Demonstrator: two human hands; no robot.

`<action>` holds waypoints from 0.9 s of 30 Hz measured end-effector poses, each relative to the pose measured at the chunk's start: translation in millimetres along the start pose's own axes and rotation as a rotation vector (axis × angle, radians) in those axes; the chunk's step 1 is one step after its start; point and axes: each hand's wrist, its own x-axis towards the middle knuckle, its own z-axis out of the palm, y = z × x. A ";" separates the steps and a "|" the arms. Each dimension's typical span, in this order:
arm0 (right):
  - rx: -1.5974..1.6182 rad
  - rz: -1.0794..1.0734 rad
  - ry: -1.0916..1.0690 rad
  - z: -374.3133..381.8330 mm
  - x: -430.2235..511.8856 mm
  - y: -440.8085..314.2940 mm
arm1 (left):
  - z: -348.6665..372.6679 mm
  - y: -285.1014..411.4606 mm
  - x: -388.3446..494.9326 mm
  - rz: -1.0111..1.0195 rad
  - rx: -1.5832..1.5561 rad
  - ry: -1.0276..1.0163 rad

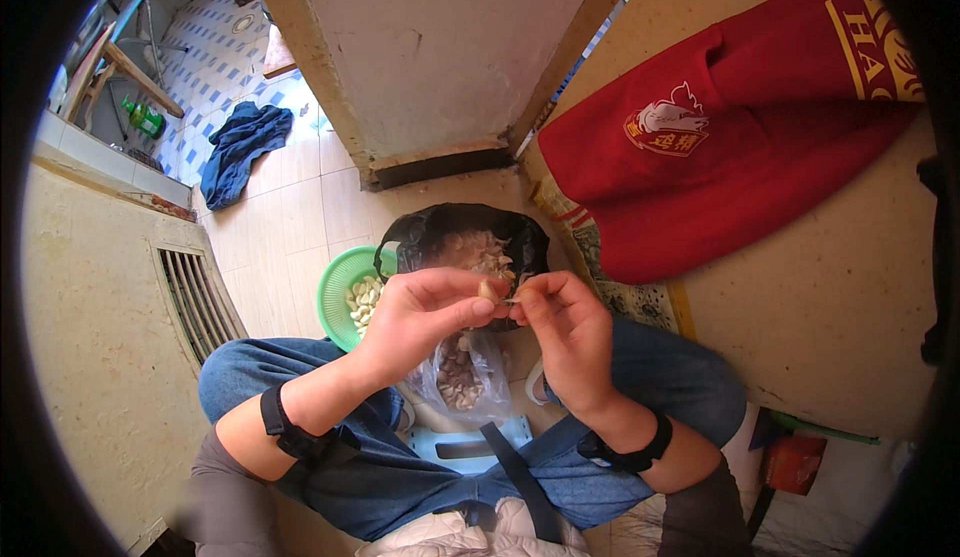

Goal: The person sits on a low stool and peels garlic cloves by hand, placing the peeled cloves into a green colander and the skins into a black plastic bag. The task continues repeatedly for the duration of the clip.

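Observation:
Between the thumb and fingers of my left hand (420, 313) is a garlic clove (487, 291). My right hand (562, 321) pinches a thin bit of skin (511, 300) beside the clove, its fingertips close to those of the left. Both hands are above a black plastic bag (529, 246) that holds loose garlic skins (472, 249). Partly behind my left hand, a green plastic colander (327, 294) holds peeled garlic cloves (364, 298). Below the hands, a clear plastic bag (491, 377) contains unpeeled garlic cloves (459, 381).
A light blue plastic stool (517, 429) shows between my knees. To the right hangs a red apron (675, 159) bearing writing. A wall corner (442, 69) rises ahead. On the floor at upper left lie a dark blue cloth (244, 148) and a green bottle (144, 118).

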 end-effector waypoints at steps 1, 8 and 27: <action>0.012 0.000 0.036 -1.1 2.0 -2.7 | -0.1 0.7 -0.3 -0.013 -0.021 0.003; -0.246 -0.194 -0.135 -9.9 16.3 -17.1 | -1.5 2.3 -1.1 0.002 0.061 -0.081; -0.486 -0.379 -0.220 -17.6 18.3 -30.7 | -5.1 10.1 -3.4 -0.146 0.008 -0.201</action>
